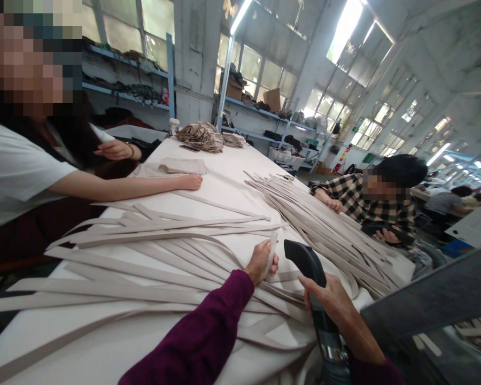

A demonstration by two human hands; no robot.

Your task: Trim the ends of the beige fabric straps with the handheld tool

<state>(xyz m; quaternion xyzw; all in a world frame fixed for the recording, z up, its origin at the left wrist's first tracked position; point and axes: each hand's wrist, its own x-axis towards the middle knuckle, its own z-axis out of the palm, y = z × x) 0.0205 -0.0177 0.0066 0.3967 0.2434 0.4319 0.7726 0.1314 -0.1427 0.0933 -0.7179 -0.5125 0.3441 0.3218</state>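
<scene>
My left hand (261, 262) is closed around a beige fabric strap (272, 247), whose end sticks up above the fist. To its right, my right hand (332, 299) grips a black vacuum nozzle (304, 259) with a curved head and a ribbed hose (334, 369) below a metal clamp. The nozzle's mouth points toward the strap, a short gap apart from it. Beneath both hands many long beige straps (152, 267) lie fanned over the white table (232, 182). Part of the held strap is hidden in my left hand.
A co-worker's arm (144, 184) rests on the table at left beside folded fabric (182, 166). At right, a person in a checked shirt (344, 192) leans over another row of straps (324, 230). A strap pile (200, 136) stands at the far end. A grey metal beam (433, 289) crosses the right side.
</scene>
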